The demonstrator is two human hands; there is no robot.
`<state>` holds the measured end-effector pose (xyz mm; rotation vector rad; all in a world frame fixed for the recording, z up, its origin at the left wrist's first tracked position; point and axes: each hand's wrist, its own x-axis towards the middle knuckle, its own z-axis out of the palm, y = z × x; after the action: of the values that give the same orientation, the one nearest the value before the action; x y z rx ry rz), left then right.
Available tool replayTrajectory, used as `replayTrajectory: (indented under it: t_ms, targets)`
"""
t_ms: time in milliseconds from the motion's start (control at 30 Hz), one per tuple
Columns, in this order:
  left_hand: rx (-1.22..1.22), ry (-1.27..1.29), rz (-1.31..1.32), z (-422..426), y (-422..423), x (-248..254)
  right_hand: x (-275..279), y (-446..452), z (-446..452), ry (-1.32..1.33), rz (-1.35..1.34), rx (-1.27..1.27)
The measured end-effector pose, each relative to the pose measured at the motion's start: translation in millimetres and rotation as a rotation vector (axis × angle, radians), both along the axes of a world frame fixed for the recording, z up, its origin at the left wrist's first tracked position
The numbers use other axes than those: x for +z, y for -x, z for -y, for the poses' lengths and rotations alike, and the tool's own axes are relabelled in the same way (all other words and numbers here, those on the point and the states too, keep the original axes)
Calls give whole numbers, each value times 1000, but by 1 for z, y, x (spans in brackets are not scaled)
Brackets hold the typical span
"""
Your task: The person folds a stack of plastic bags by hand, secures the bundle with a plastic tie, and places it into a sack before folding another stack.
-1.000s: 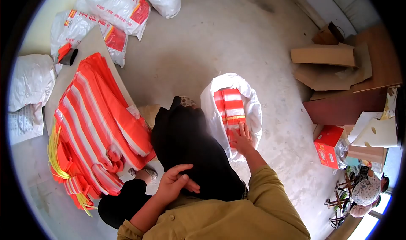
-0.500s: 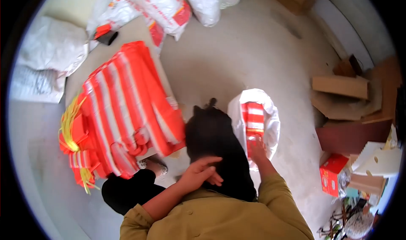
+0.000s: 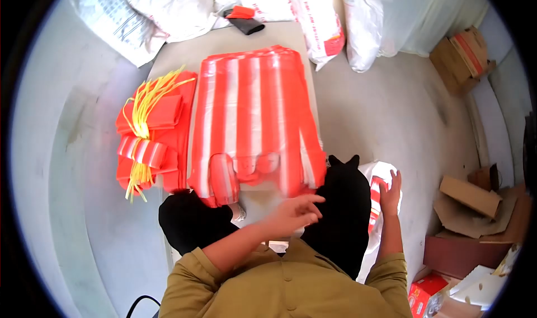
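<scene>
A flat stack of red-and-white striped plastic bags (image 3: 245,105) lies on a low table (image 3: 184,42) before my knees. My left hand (image 3: 295,213) hovers over my lap near the stack's lower edge, fingers loosely apart and holding nothing. At the right, my right hand (image 3: 391,196) is raised above an open white sack (image 3: 386,168), its fingers spread. Inside that sack a folded striped bundle (image 3: 374,205) shows, partly covered by my hand and leg. Left of the stack sit folded red bags (image 3: 159,113) with a bunch of yellow ties (image 3: 146,108) laid over them.
Full white sacks (image 3: 173,7) line the back wall. A black and red item (image 3: 245,24) lies at the table's far end. Cardboard boxes (image 3: 470,197) and a red box (image 3: 426,293) stand on the right, and another carton (image 3: 461,57) at the back right.
My view has swung left, so the stack now sits centrally. My right hand has lifted from the bundle in the sack and stands open above it. My left hand stays over my lap.
</scene>
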<state>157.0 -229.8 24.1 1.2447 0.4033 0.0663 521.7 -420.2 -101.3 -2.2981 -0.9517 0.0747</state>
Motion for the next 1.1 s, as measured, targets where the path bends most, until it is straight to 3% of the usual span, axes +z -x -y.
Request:
replayTrajectory:
  t_ms: [33,67,167,300,433,500,600,833,1100]
  targets:
    - [97,-77,111,-12,10,-12,30,8,-22,-79,-31,21]
    - [219,-127,87,-24,19,-15,53,17,-43,-145,13,92]
    - [461,-237,-94,-72,50,-4,122,67,-105,-252,-209,232]
    - [744,-412,-144,-118,80,6,160,144,-173,-122,-244,678]
    - [504,-761,-191,-154,97,11,158,204,-237,-47,-373,1137]
    - [334,-966,-305,-167,98,22,150,221,-270,-43,-323,1215]
    - [329,-1304,-161,-184,102,-1,119,217,-314,-6,-161,1262]
    - [401,-1356,-198,-203,107,-18,104,214,-328,-77,-92,1090]
    - [378,-1367,-240,-198,105,-12,125,238,-305,-4,139,1345]
